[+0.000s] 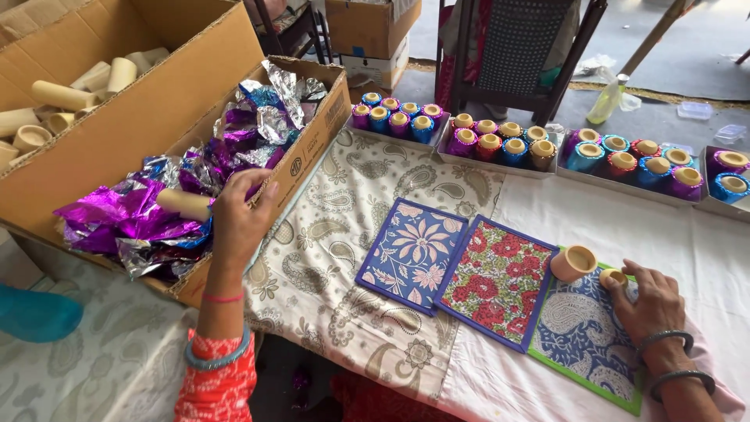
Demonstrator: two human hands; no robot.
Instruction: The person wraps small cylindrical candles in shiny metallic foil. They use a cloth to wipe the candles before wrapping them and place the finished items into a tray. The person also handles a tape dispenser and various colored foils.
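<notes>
The left hand [238, 219] grips a plain cardboard tube [184, 204] over the box of crumpled foil [148, 219]; its fingertips are hidden behind the tube. The right hand [652, 305] pinches a small tube [612, 277], partly covering it, on the paisley mat [582, 336], just beside a wider cup [573, 262].

A paisley cloth [336, 258] covers the table; beyond it stand a dark chair [519, 55] and cardboard boxes [371, 31] on grey floor [687, 47] in daylight.
</notes>
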